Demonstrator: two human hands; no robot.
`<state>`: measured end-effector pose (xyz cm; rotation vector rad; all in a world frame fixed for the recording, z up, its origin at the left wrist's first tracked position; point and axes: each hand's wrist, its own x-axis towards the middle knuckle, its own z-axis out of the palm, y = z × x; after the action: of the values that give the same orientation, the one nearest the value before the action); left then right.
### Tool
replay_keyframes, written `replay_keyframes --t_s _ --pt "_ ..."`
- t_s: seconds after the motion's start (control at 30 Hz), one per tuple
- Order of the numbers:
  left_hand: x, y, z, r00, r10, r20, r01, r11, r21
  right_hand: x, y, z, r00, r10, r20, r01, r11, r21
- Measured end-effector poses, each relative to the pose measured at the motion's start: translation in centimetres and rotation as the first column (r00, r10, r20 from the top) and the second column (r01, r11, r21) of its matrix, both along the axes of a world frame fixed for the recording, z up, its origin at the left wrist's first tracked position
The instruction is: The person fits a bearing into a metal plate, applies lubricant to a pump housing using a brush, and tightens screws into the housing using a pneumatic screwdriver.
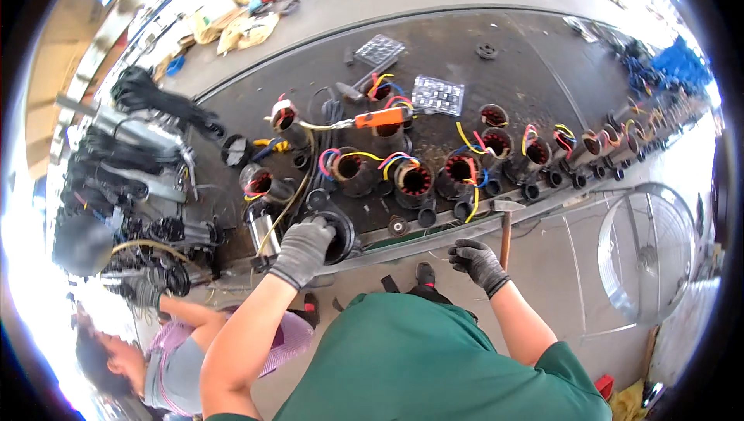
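Note:
My left hand (304, 249), in a grey knit glove, is closed on the rim of a black round housing (348, 226) at the bench's near edge. Some of its fingers are hidden inside the opening. My right hand (479, 265), gloved alike, hangs just off the edge with its fingers curled together; anything between them is too small to make out. Right beside it, a hammer (506, 239) lies with its head on the edge and its wooden handle pointing toward me. Beyond the hands stand several motor stators (415, 181) with red, yellow and blue wires.
An orange-handled tool (380, 118) lies among the stators on the dark bench (511, 49). Behind them are two clear trays of small parts (438, 96). Black cables and motor parts (143, 181) crowd the left, where a co-worker (182, 351) sits. A caged fan (647, 254) stands at right.

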<state>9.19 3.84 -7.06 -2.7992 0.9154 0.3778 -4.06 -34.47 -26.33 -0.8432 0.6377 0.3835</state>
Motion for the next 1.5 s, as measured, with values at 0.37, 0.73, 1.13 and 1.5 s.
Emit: replay_keyframes --t_s 0.37,0.73,1.13,1.5 --pt "1.0 -0.4 -1.8 0.984 0.145 -0.104 -0.138 0.988 0.072 4.4 -6.4 -3.1 0.921 0.368 0.126 0.074 0.153 -0.985" --pt "1.0 -1.3 -1.5 0.982 0.164 -0.093 -0.167 0.986 -0.025 9.5 -8.4 -3.9 0.876 0.483 0.002 0.073 -0.129 -0.989" --pt "1.0 -2.3 -1.5 0.981 0.193 0.008 -0.19 0.955 0.228 6.1 -11.1 -4.9 0.906 0.192 0.377 0.348 0.169 -0.922" --pt "0.8 -0.8 -2.5 0.992 0.109 -0.067 -0.101 0.989 0.105 4.8 -12.6 0.8 0.795 0.473 0.381 0.319 0.209 -0.925"
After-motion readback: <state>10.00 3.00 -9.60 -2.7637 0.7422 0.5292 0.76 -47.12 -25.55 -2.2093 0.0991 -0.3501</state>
